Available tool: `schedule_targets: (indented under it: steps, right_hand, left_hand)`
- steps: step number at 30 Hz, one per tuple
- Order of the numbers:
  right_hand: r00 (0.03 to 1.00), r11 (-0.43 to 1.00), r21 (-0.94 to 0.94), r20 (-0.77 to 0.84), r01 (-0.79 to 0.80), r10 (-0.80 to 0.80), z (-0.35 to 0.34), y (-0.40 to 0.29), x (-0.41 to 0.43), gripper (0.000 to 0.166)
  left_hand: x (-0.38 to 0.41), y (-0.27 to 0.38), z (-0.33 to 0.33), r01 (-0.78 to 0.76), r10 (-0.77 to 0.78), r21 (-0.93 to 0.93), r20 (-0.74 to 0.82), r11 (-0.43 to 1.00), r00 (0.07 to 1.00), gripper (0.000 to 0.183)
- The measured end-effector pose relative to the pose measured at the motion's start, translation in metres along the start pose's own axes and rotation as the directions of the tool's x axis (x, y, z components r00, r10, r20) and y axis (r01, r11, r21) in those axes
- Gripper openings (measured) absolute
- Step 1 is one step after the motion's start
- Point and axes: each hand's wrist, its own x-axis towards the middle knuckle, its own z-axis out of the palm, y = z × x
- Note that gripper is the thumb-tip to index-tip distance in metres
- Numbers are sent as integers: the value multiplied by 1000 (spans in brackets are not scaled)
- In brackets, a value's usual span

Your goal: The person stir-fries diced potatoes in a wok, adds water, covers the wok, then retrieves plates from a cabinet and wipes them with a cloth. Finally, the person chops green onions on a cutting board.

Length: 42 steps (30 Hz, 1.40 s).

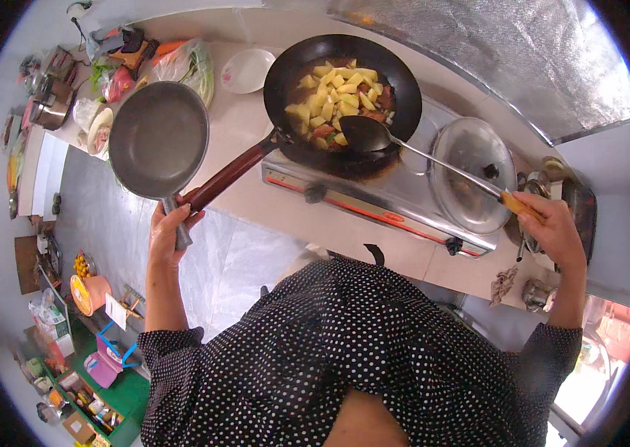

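My left hand [172, 226] is closed around the grey handle of a round metal ladle-like scoop or small pan [159, 139], held tilted over the counter's edge. Its fingers also touch the end of the wok's reddish-brown handle [225, 176]. The black wok [404, 100] sits on the gas stove [348, 207] and holds potato chunks [329, 98], pieces of meat and dark sauce. My right hand [552, 226] grips the wooden handle of a metal wok spatula [365, 134], whose dark blade rests on the food at the wok's near right side.
A glass lid [474, 173] lies on the stove's right part. Behind the wok's left side stands a white plate [247, 71], beside bagged vegetables [192, 67]. A crumpled cloth [502, 285] lies at the counter's right edge. Foil-like sheeting [516, 61] covers the back right.
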Motion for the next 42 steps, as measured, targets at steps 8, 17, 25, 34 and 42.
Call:
schedule_targets:
  steps: [8, 17, 25, 34, 42]
  right_hand:
    - [999, 980, 195, -18, -27, 31, 11, 15, -9, 36]
    - [977, 620, 781, -179, 69, 116, 166, 25, 1, 35]
    - [989, 62, 995, 76, -84, 128, 205, -30, 24, 35]
    - [992, -144, 983, 106, -115, -69, 221, -118, 39, 33]
    - [932, -28, 960, -276, 277, -236, 250, -138, 49, 43]
  left_hand:
    - [-4, -2, -6, -8, 8, -45, 17, 999, 1000, 26]
    - [-21, 6, -12, -98, 100, 20, -120, 995, 988, 19]
    - [-51, 32, 46, -329, 352, 141, -203, 934, 914, 24]
    - [-50, -33, 185, -184, 206, -121, 206, 975, 957, 16]
    - [-53, -41, 209, -155, 70, 200, 380, 967, 922, 26]
